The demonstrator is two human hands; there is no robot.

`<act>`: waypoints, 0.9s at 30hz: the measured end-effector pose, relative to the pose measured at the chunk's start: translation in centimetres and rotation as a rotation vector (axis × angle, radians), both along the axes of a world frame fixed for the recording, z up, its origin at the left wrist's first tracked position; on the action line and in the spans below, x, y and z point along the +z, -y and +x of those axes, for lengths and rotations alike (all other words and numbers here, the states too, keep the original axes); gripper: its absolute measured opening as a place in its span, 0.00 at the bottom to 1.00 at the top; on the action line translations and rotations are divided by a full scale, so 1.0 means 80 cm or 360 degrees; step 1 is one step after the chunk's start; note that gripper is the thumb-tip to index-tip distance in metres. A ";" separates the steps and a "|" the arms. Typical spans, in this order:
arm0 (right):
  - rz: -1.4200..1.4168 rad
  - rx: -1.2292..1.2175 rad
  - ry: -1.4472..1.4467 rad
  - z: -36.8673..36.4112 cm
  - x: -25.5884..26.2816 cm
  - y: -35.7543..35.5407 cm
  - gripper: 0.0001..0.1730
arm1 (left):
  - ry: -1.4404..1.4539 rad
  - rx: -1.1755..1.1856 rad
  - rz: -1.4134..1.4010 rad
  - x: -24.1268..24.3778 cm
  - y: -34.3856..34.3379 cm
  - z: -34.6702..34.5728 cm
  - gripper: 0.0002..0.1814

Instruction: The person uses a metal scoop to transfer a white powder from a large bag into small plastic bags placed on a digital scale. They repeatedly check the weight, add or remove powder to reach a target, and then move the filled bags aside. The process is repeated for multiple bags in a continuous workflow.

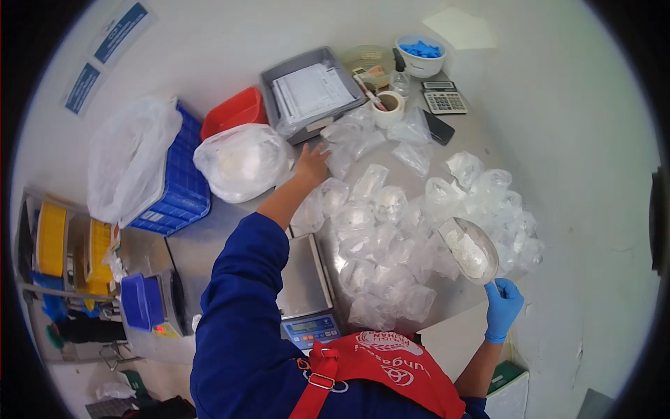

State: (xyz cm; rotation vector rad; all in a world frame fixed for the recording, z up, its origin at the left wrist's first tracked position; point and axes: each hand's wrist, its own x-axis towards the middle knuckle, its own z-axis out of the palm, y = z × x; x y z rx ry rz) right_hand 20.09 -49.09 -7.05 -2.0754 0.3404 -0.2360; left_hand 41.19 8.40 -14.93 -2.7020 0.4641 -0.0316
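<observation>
My right hand (503, 309), in a blue glove, grips the handle of a metal scoop (473, 254) that holds white powder, over the right side of the bag pile. My bare left hand (313, 166) reaches forward with its fingers spread, beside empty-looking clear plastic bags (353, 133) and in front of a grey tray (269, 86). Many small clear bags with white contents (387, 241) cover the table between my arms. A digital scale with a steel plate (303, 277) stands partly under my left sleeve. Left of my left hand sits a large plastic bag of white material (243, 162).
A blue crate (183, 183) with a plastic liner and a red basin (235, 112) stand at the left. Along the back are a tape roll (388, 109), a spray bottle (399, 81), a white bowl (422, 68) of blue items, a calculator (445, 99) and a black phone (438, 127).
</observation>
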 end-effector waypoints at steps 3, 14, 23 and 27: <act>-0.0029 -0.0009 -0.0014 -0.004 0.004 0.002 0.13 | 0.0146 -0.0197 -0.0001 0.005 0.009 0.019 0.15; 0.0008 0.0277 0.0092 -0.006 0.025 -0.049 0.14 | 0.0339 0.0426 -0.2335 0.229 0.032 -0.204 0.16; -0.0030 0.1025 0.0255 -0.016 0.073 -0.175 0.15 | 0.0777 0.1051 -0.1007 0.222 0.048 -0.388 0.30; -0.0227 0.1419 0.0395 -0.025 0.097 -0.264 0.19 | 0.0385 0.0855 -0.1035 0.180 0.055 -0.444 0.19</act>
